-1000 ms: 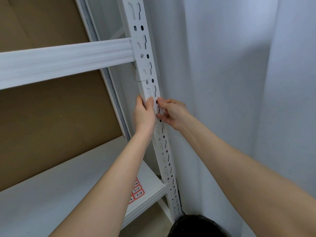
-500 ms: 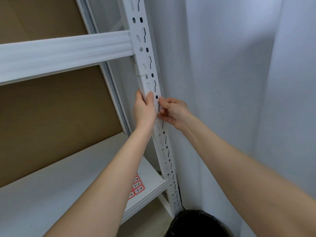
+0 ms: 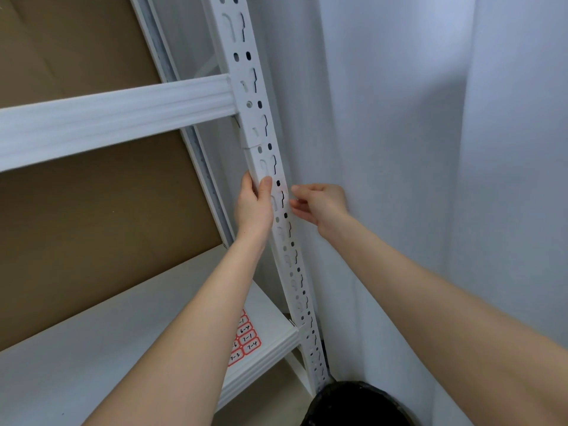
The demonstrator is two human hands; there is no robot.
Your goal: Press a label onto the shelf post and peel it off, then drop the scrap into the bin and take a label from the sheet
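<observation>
At the bottom edge, closest to the camera, the dark rim of a black bin (image 3: pixel 353 404) sits on the floor at the foot of the rack. Just above it, the lower shelf (image 3: pixel 92 348) stretches left, with a sheet of red-bordered labels (image 3: pixel 246 341) lying near its right end; "7-1", "7-4" and "7-3" can be read.

Further up, both forearms reach to the white slotted upright (image 3: pixel 278 195), which runs from the floor past the top of view and stands just beside the wall (image 3: pixel 399 149). The left hand (image 3: pixel 253 204) grips the upright's left edge, thumb laid on the front face and the other fingers curled round behind. The right hand (image 3: pixel 319 204) is at the right edge at the same height; its fingers (image 3: pixel 299 210) are bent and close together, touching or pinching the edge, though I cannot tell whether they hold anything small.

Above the hands, a joint (image 3: pixel 250 146) shows where 2 sections of the upright meet, and the upper beam (image 3: pixel 107 115) is already hooked into the slots. Brown backing board (image 3: pixel 92 226) fills the rear. By the look of it, the frame is largely assembled, and what remains is work at this stretch of the post.
</observation>
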